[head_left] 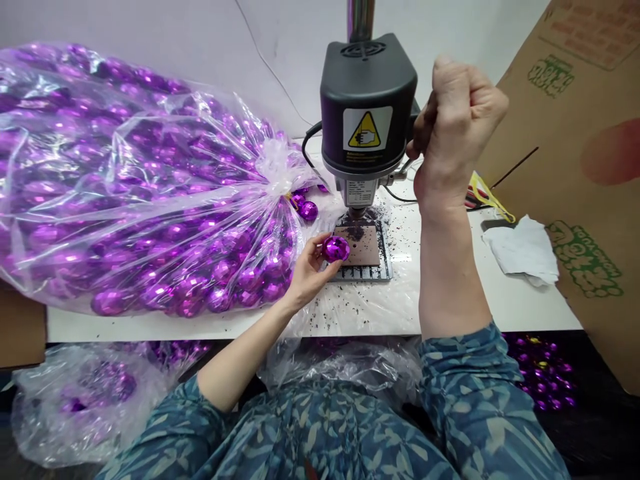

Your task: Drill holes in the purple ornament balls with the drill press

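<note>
Pinching purple ball [337, 249] at fingertips, left hand [311, 270]; right hand [457, 127] clenched beside machine [369, 100].

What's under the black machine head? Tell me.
A brown board with a small dark spot sits on a slotted base, dark shavings scattered around. The purple ball in the left hand hides part of the board; what lies beneath the board can't be seen.

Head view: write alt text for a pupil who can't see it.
A person's left hand holds a shiny purple faceted ball near a black machine, the right hand raised beside the machine. A clear plastic bag of purple balls lies left.
</note>
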`<state>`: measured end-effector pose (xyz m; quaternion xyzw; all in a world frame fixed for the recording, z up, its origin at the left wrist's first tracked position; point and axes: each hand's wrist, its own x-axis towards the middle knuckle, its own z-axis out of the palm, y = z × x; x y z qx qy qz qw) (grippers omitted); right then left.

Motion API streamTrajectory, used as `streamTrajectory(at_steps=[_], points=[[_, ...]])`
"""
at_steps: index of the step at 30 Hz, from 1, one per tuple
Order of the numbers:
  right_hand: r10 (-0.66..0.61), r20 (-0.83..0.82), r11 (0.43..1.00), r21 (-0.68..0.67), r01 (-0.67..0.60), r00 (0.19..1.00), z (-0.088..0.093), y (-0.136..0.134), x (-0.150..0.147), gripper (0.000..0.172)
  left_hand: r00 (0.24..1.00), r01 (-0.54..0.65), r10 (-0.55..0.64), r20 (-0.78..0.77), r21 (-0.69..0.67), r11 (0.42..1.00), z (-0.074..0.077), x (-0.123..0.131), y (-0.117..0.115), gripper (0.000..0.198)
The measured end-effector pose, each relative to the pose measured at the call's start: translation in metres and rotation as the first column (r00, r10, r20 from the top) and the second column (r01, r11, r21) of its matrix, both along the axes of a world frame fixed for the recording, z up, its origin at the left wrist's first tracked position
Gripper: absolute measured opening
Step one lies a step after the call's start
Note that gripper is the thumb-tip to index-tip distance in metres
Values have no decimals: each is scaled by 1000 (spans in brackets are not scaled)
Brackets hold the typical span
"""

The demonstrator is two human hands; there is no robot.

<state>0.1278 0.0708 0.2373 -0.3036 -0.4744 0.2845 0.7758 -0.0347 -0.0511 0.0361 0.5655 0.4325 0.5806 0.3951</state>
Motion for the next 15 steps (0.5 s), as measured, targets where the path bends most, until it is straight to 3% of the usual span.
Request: streamTrajectory(at_steps=[2,5,10,15], points=[[-21,16,1000,3,21,1000,-1,2,-1,54,1000,23,-23,18,18,1000,3,-2,-8,63],[-51,24,999,18,50,998,-2,5,-1,57,993,81,-74,91,-75,994,13,-4,-20,58],[-52,31,998,19,52,998,-2,6,0,62,909,296,-170,380,-305,905,28,-9,-30,51],[-34,0,999,13,34,999,-1,2,1,59,876,351,-168,452,-359,865,33,-13,-36,54]])
